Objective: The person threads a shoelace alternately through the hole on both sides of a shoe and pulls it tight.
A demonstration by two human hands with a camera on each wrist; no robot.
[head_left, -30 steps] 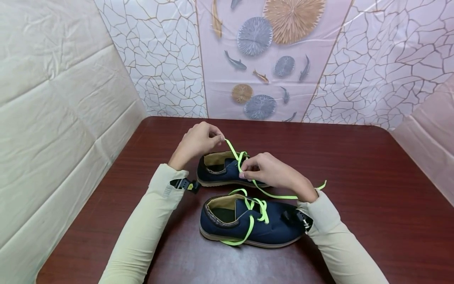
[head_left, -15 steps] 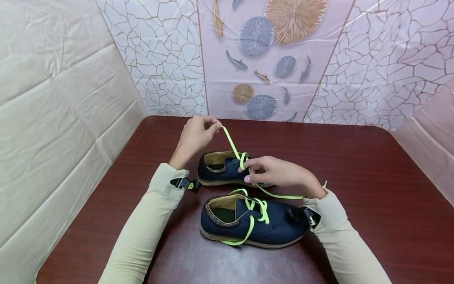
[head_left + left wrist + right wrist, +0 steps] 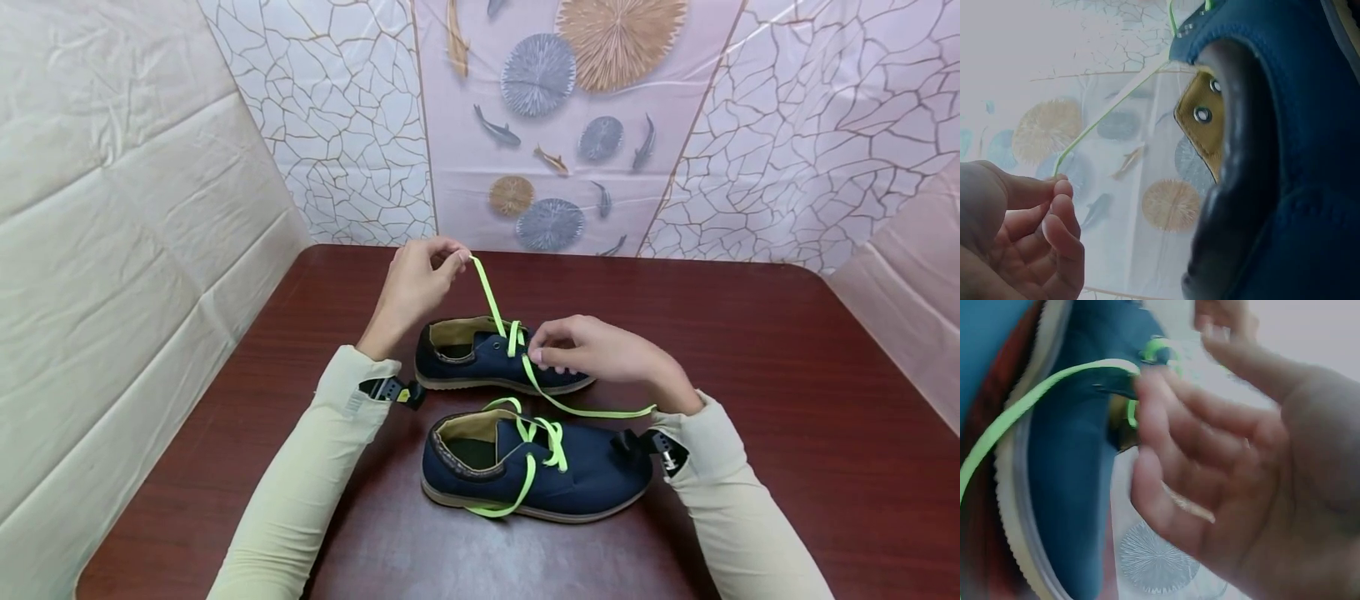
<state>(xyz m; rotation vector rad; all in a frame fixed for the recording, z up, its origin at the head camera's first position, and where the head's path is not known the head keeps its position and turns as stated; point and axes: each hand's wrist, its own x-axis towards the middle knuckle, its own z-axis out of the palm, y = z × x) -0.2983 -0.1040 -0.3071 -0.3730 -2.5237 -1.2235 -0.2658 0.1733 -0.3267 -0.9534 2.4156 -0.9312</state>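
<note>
Thumb and fingertips of my left hand [image 3: 417, 279] pinch the end of a neon-yellow shoelace [image 3: 489, 292], raised above the far navy shoe [image 3: 483, 367]. In the left wrist view the lace [image 3: 1110, 112] runs taut from the pinch to the shoe's eyelets. My right hand [image 3: 600, 350] hovers over that shoe's front, its fingers loosely bent. Thumb and fingers stand apart in the right wrist view, with the fingertips right at the lace's other length [image 3: 1029, 394], which crosses the shoe's side. The right hand covers part of the far shoe's toe.
A matching navy shoe [image 3: 592, 475] stands nearer on the dark red wooden table [image 3: 795, 417], its yellow lace [image 3: 529, 479] hanging loosely down the side. Behind the table hangs a patterned backdrop [image 3: 360, 125], with a cream cloth wall [image 3: 135, 250] on the left.
The left hand has risen with the lace end, drawing it up from the shoe. The right hand has let go of the lace near the eyelets and shifted right.
</note>
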